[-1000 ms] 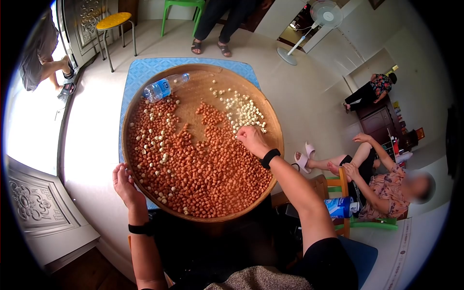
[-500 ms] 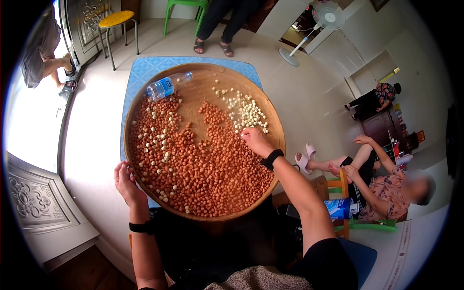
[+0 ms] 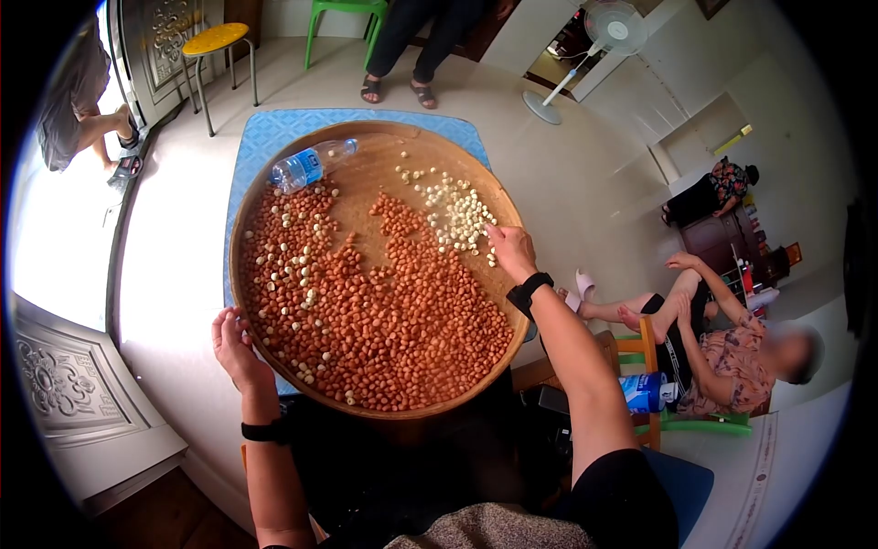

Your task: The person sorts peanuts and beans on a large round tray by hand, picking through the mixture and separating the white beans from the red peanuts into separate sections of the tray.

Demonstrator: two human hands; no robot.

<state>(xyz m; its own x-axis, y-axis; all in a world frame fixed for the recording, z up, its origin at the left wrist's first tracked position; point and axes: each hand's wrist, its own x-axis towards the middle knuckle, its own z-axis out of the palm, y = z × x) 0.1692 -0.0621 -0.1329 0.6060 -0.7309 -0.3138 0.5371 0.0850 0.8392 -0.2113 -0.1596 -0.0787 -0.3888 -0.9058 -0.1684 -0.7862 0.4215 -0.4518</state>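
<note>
A wide round woven tray [image 3: 366, 151] holds many reddish-brown round seeds [image 3: 402, 320] that look like lotus seeds. Cream-coloured seeds [image 3: 457, 215] form a loose pile at its upper right, and others are scattered among the brown ones on the left. My right hand [image 3: 514, 252] is at the right edge of the pale pile, thumb and fingers pinched together; whatever is between the fingertips is too small to make out. Beside the tray's left rim is my left hand [image 3: 240, 352], its fingers loosely bent and apart, with nothing visible in them. A clear plastic bottle [image 3: 297, 172] lies inside the tray.
Under the tray is a blue-topped table [image 3: 261, 128]. A yellow stool [image 3: 215, 39], a green chair [image 3: 343, 7] and a standing fan [image 3: 544, 108] are beyond it. One person sits at right by a wooden chair [image 3: 651, 366]; other people stand farther off.
My right hand has moved right and slightly up, from the border of the brown seeds, where it pinched a pale seed, to the pale pile's right edge. My left hand stays by the rim.
</note>
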